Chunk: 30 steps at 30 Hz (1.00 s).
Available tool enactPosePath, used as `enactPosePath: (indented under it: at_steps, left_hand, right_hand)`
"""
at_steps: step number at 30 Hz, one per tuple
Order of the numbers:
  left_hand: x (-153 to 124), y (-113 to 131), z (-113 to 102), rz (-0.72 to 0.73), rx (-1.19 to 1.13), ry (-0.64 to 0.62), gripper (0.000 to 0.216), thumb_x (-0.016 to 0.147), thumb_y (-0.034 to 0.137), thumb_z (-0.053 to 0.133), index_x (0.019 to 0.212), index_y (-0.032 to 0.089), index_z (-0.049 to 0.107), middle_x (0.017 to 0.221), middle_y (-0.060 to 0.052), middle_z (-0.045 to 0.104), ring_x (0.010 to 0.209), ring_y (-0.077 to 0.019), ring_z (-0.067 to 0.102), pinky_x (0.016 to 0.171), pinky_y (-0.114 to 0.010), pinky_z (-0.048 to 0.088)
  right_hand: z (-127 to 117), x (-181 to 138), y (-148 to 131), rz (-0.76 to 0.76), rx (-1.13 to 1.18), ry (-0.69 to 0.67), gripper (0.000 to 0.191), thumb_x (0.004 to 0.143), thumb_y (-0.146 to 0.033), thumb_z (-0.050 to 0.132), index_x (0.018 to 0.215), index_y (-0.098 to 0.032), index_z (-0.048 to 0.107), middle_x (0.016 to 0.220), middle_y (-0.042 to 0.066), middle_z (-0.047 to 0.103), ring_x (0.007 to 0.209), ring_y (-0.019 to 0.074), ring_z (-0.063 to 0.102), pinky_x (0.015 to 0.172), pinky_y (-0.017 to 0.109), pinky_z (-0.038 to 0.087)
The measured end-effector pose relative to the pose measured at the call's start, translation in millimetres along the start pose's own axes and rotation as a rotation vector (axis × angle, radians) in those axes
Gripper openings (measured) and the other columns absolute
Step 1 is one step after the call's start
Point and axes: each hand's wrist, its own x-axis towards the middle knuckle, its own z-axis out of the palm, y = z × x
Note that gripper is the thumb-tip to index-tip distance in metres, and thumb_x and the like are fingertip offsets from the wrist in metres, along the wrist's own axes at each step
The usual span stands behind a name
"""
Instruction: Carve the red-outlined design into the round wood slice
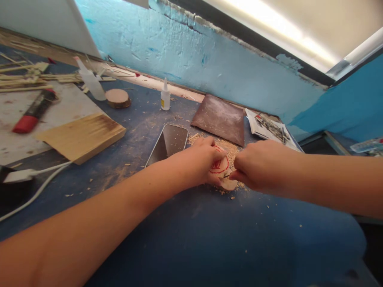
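My left hand (206, 159) is closed on the edge of a small pale wood slice (224, 164) marked with red curved lines. It presses the slice down on the blue table, among wood shavings (231, 150). From the right, my right hand (259, 165) is closed in a fist round a thin carving tool (226, 175). Only the tool's narrow dark tip shows, touching the slice near its front edge; the handle is hidden in my fist. Just left of my left hand lies a phone (169, 141), partly covered by my forearm.
Behind my hands lie a brown sheet (220, 119) and a printed picture (269, 126). A small glue bottle (165, 95), a round wood slice (117, 98) and a larger squeeze bottle (92, 83) stand farther back. At left are a wooden board (83, 135), a red-and-black tool (34, 113), sticks and a white cable (44, 187).
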Motion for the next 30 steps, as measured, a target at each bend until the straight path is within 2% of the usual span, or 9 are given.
enactPosePath:
  at_steps: [3,5,7,10,15,17,24,27,30]
  left_hand:
    - [-1,1,0,0.0,0.005,0.012,0.063,0.075,0.043,0.106,0.132,0.025,0.085,0.143,-0.016,0.063,0.137,-0.0437,0.061,0.117,-0.054,0.053]
    - [-1,1,0,-0.007,0.005,0.009,0.064,0.075,0.045,0.107,0.131,0.024,0.085,0.143,-0.016,0.063,0.136,-0.0427,0.062,0.118,-0.052,0.053]
    - [-1,2,0,-0.019,0.014,0.001,0.067,0.075,0.047,0.106,0.134,0.024,0.084,0.141,-0.016,0.063,0.135,-0.0415,0.062,0.118,-0.05,0.053]
    - [0,2,-2,-0.029,0.024,-0.008,0.064,0.077,0.048,0.105,0.132,0.024,0.085,0.136,-0.014,0.064,0.133,-0.0399,0.064,0.119,-0.05,0.053]
    - [0,0,-4,-0.02,0.001,-0.02,0.066,0.075,0.043,0.106,0.135,0.024,0.085,0.137,-0.015,0.064,0.134,-0.039,0.064,0.121,-0.05,0.054]
    - [-1,-2,-3,-0.01,0.011,-0.007,0.062,0.076,0.043,0.105,0.133,0.025,0.085,0.14,-0.014,0.064,0.135,-0.0386,0.064,0.121,-0.049,0.054]
    - [-3,-5,0,-0.001,-0.003,0.006,0.061,0.078,0.043,0.104,0.133,0.025,0.085,0.142,-0.015,0.064,0.137,-0.0386,0.064,0.125,-0.05,0.052]
    - [-3,-3,-1,-0.014,0.001,0.001,0.059,0.077,0.04,0.105,0.131,0.024,0.086,0.141,-0.014,0.064,0.137,-0.0384,0.064,0.124,-0.05,0.053]
    - [-3,-1,-3,-0.028,-0.002,-0.014,0.057,0.078,0.038,0.104,0.13,0.022,0.086,0.142,-0.015,0.064,0.137,-0.0386,0.064,0.125,-0.05,0.053]
  right_hand:
    - [1,3,1,0.107,0.062,-0.157,0.041,0.106,-0.033,0.069,0.068,-0.02,0.076,0.061,0.005,0.067,0.054,0.0179,0.056,0.055,0.033,0.026]
    - [4,-3,-2,0.033,0.017,-0.129,0.033,0.104,-0.025,0.07,0.073,-0.019,0.079,0.065,0.007,0.071,0.055,0.0187,0.058,0.055,0.034,0.025]
    - [12,-13,-5,-0.104,-0.069,-0.061,0.019,0.095,-0.01,0.072,0.081,-0.017,0.083,0.073,0.009,0.078,0.057,0.0198,0.062,0.055,0.034,0.023]
    - [28,-30,-1,-0.238,-0.105,0.064,0.018,0.086,-0.001,0.073,0.088,-0.016,0.083,0.079,0.01,0.081,0.061,0.022,0.067,0.056,0.035,0.021]
    - [51,-46,18,-0.207,-0.02,0.354,0.023,0.095,-0.006,0.072,0.076,-0.019,0.071,0.062,0.003,0.069,0.052,0.0225,0.065,0.056,0.035,0.019]
    - [57,-46,21,-0.188,0.0,0.397,0.025,0.097,-0.009,0.072,0.075,-0.019,0.069,0.061,0.002,0.068,0.05,0.022,0.064,0.056,0.034,0.017]
    - [59,-36,17,-0.074,0.013,0.23,0.024,0.103,-0.016,0.071,0.08,-0.018,0.074,0.067,0.006,0.077,0.055,0.0218,0.068,0.057,0.034,0.011]
    - [54,-34,16,-0.051,0.003,0.188,0.027,0.107,-0.021,0.07,0.08,-0.019,0.074,0.068,0.006,0.078,0.057,0.0215,0.069,0.058,0.035,0.01]
    - [45,-32,14,0.021,0.009,0.077,0.035,0.11,-0.028,0.067,0.078,-0.019,0.074,0.071,0.007,0.08,0.058,0.0209,0.068,0.059,0.035,0.011]
